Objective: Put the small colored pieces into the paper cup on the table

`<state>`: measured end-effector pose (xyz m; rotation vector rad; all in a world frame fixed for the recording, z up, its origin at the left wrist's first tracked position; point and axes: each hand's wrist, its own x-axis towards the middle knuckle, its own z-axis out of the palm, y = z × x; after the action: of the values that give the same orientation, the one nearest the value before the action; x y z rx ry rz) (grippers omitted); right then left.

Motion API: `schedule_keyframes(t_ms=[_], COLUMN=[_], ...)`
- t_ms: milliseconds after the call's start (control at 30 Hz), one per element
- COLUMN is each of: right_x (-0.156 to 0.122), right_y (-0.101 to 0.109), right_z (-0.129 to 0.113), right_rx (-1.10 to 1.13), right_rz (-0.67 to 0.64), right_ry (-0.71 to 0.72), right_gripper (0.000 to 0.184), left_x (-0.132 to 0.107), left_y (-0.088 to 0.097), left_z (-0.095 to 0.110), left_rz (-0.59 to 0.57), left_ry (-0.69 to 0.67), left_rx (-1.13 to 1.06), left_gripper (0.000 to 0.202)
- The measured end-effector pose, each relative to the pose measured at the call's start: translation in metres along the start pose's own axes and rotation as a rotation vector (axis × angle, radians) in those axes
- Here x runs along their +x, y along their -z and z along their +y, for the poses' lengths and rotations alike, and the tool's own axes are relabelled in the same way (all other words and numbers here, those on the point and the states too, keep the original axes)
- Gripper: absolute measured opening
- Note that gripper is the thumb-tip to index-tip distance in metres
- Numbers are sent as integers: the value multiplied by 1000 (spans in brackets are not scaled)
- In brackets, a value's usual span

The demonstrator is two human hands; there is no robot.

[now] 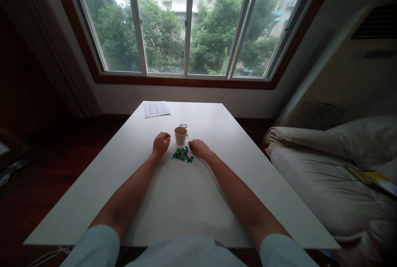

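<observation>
A tan cup (180, 137) stands upright on the white table, between my two hands. In front of it lies a loose pile of small bright pieces (182, 154) in blue, green, yellow and red, too small to name. My left hand (161, 143) rests to the left of the cup, apart from it, its fingers curled in and nothing visible in them. Just right of the cup and pile is my right hand (201, 149), closed, with its fingertips turned under. Whether it holds a small piece is hidden. Behind the cup lies a thin dark loop (183, 126), partly covered by it.
Printed papers (156, 109) lie at the table's far left corner. The white table (186, 201) ends below a wide window (186, 31). A bed or couch with pale bedding (310, 176) stands on the right, near a large vented unit (341, 72).
</observation>
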<state>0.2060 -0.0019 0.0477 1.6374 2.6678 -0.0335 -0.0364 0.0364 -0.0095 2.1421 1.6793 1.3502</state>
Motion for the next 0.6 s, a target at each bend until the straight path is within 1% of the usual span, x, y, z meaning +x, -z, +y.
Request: schedule_keyframes(t_ms=[233, 367, 433, 500, 600], right_x=[3, 4, 5, 5, 4], right_y=[-2, 1, 4, 9, 17], right_z=[2, 5, 8, 9, 9], right_rx=[17, 49, 59, 76, 125], right_rz=[12, 11, 31, 101, 275], right_ry=[-42, -48, -50, -48, -29], right_gripper=[21, 19, 19, 18, 18], left_x=[-1, -1, -1, -2, -2], left_y=[-1, -2, -3, -4, -6], left_z=[-3, -4, -3, -3, -4], left_rz=[-40, -65, -82, -101, -135], left_ry=[38, 66, 68, 66, 70], left_rx=[10, 16, 15, 11, 14], left_gripper=[15, 16, 17, 17, 16])
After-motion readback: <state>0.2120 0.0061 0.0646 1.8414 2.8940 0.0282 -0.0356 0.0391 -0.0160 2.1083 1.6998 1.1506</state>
